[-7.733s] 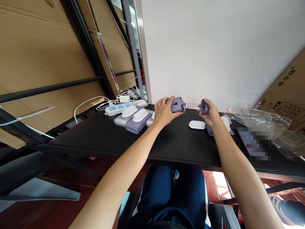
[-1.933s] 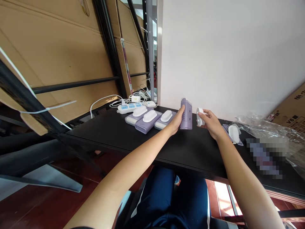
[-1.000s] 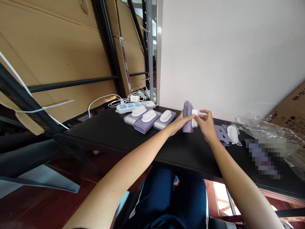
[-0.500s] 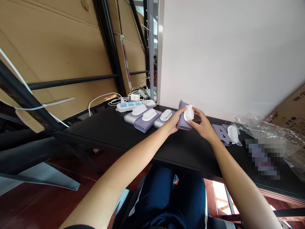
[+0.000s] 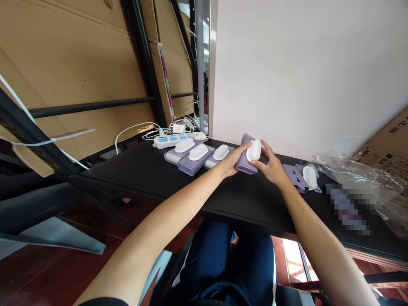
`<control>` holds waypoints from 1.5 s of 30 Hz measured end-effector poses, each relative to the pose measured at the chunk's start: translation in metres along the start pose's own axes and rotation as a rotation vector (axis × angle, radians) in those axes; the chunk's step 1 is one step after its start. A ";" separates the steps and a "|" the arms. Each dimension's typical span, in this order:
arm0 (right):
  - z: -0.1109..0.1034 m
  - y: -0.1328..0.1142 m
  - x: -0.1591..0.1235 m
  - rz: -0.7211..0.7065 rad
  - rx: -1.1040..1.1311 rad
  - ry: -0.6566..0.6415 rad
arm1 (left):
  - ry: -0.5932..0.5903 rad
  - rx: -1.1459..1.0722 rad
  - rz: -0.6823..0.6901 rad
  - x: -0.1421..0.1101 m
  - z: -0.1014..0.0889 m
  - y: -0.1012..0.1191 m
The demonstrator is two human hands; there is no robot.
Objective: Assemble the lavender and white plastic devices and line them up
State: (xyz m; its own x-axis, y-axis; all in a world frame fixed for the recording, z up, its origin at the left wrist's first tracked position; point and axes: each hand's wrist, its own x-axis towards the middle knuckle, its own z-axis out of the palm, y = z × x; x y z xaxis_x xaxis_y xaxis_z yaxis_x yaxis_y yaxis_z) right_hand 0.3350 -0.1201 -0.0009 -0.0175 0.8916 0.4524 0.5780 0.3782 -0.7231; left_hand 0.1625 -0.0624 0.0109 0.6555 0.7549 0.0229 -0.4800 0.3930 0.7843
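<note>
Above the black table, my left hand (image 5: 232, 162) is wrapped round a purple box-shaped case (image 5: 245, 165), tilted toward me. A white oval piece with a ribbed rim (image 5: 253, 150) lies against its upper face. My right hand (image 5: 273, 166) grips that piece by its right edge, thumb below and fingers above. Left of my hands stand three similar purple cases, the front one (image 5: 193, 165) bearing its own white oval piece (image 5: 198, 152). To the right are a flat purple sheet with cut-out slots (image 5: 293, 176) and another white oval piece (image 5: 310, 177).
A white power strip (image 5: 170, 140) with tangled cables lies behind the cases. Clear plastic wrap (image 5: 357, 170) and a cardboard box (image 5: 393, 148) are at the right, near a blurred-out item (image 5: 347, 210). A white panel (image 5: 302, 76) rises behind the black table (image 5: 143, 176).
Both hands stay on the case and the white oval piece. The fingers of my right hand have shifted slightly on the piece, and the view has moved a little.
</note>
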 end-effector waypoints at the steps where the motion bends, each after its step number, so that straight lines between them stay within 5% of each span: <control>1: 0.000 0.000 0.000 -0.003 0.000 -0.001 | -0.010 0.007 0.011 0.000 -0.001 0.000; 9: -0.005 -0.006 0.003 -0.035 -0.029 -0.095 | -0.083 0.080 -0.023 0.004 -0.011 0.001; 19: -0.007 -0.001 0.005 0.004 -0.083 -0.047 | -0.049 0.119 -0.073 0.006 -0.016 -0.002; 26: -0.012 0.008 0.004 0.183 0.054 -0.192 | 0.009 0.282 -0.060 0.013 -0.025 -0.013; 35: -0.011 0.021 0.006 0.290 -0.055 -0.324 | 0.416 1.135 0.351 0.011 -0.027 -0.012; 40: 0.001 0.021 0.004 0.197 -0.173 -0.237 | 0.391 1.207 0.642 0.008 -0.021 -0.009; 45: 0.003 0.009 0.002 0.154 0.048 -0.314 | 0.291 1.378 0.654 0.003 -0.015 -0.010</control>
State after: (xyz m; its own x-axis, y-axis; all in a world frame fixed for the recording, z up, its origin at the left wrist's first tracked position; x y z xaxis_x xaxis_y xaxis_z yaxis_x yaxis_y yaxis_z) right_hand 0.3381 -0.1141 -0.0080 -0.1876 0.9693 0.1587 0.5548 0.2379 -0.7973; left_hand 0.1608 -0.0561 -0.0066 0.3426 0.7325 0.5882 0.3686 -0.6807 0.6331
